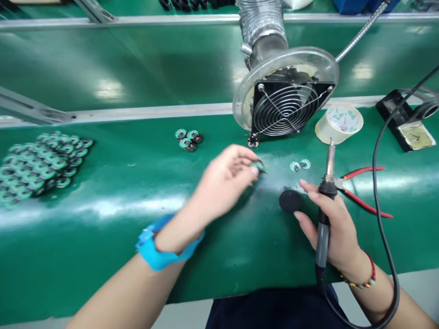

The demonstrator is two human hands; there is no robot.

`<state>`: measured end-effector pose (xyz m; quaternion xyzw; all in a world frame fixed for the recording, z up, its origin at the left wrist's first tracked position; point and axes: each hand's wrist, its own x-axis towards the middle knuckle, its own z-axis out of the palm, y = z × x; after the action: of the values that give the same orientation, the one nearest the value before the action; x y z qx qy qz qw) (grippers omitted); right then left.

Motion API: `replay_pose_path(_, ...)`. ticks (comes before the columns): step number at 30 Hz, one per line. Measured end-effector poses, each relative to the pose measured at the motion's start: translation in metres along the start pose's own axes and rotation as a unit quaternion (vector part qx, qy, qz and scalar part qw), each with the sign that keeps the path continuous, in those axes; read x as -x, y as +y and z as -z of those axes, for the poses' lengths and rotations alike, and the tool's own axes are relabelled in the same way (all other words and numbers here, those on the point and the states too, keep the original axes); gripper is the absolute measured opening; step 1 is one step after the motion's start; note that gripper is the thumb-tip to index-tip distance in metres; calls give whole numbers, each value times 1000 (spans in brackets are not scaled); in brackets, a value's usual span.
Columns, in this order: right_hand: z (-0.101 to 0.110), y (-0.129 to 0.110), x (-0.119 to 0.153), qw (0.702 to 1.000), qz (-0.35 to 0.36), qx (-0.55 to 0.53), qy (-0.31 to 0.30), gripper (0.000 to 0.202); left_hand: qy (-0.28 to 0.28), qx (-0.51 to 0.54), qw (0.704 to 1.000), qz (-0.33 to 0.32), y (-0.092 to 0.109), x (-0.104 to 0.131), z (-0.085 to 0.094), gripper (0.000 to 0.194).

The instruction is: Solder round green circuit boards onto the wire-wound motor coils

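My left hand point(228, 180), with a blue band at the wrist, pinches a small round green circuit board point(259, 166) below the fan. My right hand point(331, 219) has a soldering iron point(323, 237) resting across it between thumb and fingers, its tip pointing up and away. By my right thumb and fingertips lies a black disc point(290, 201). Two small green round boards point(300, 166) lie above that disc. A copper-coloured ring part point(253, 141) sits at the fan's lower edge. Several round boards point(187, 140) form a small group left of the fan.
A large heap of round boards point(41, 164) covers the left side. The fume fan point(286, 109) hangs over the bench's back. A tape roll point(339, 124), red-handled cutters point(363, 191) and an iron stand point(404, 119) are at the right, near the iron's black cable point(377, 196).
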<state>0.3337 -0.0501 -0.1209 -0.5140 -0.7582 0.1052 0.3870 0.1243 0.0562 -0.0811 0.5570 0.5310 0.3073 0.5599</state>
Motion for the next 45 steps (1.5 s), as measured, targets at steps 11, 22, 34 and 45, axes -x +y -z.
replay_pose_path(11, 1, 5, 2, 998, -49, -35, 26, 63, 188, -405, 894, -34, -27, -29, 80, 19)
replay_pose_path(22, 2, 4, 2, 997, -60, -30, 29, 60, 4, -505, 847, -168, -34, -30, 53, 30)
replay_pose_path(34, 2, -11, -2, 978, -95, -182, -46, 56, -263, -231, 897, -270, -7, 14, 2, 24)
replay_pose_path(45, -6, -7, 1, 986, -72, -148, -1, 56, -299, -33, 952, -53, -15, 26, -24, 15)
